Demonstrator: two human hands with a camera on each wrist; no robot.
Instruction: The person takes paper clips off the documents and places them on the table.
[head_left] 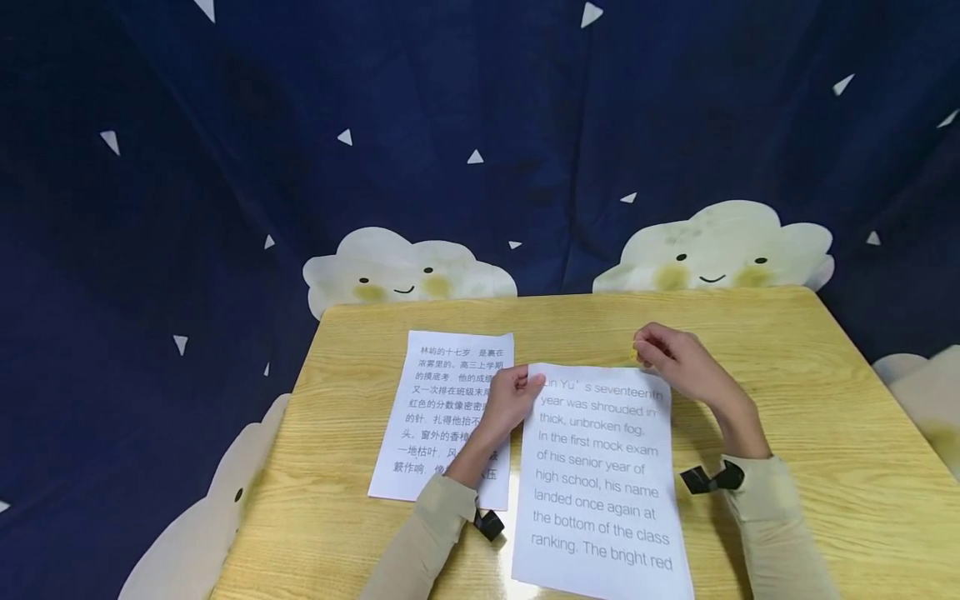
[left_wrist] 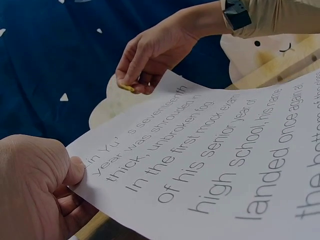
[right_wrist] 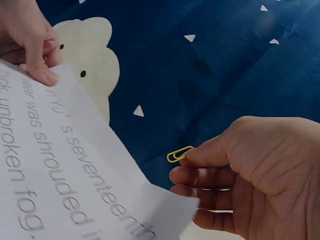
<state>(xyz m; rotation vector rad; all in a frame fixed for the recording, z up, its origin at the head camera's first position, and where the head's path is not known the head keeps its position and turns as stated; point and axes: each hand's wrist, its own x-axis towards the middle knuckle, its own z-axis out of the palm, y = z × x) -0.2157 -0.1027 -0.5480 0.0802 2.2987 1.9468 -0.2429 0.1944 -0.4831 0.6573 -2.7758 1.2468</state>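
Note:
A sheet of paper printed in English [head_left: 600, 483] is held up by its top left corner, pinched between the thumb and fingers of my left hand [head_left: 513, 400]. Beside its top right corner, my right hand [head_left: 678, 358] pinches a yellow paper clip [right_wrist: 179, 154] between thumb and forefinger. In the right wrist view the clip stands out past the fingertips, apart from the paper's top edge. The left wrist view shows the clip small, at the right hand's fingertips. Whether the English paper is one sheet or several I cannot tell.
A paper printed in Chinese [head_left: 442, 417] lies on the wooden table [head_left: 337, 400] to the left, partly covered by my left hand and forearm. Behind the table hangs a dark blue curtain [head_left: 420, 100] with white triangles and smiling clouds.

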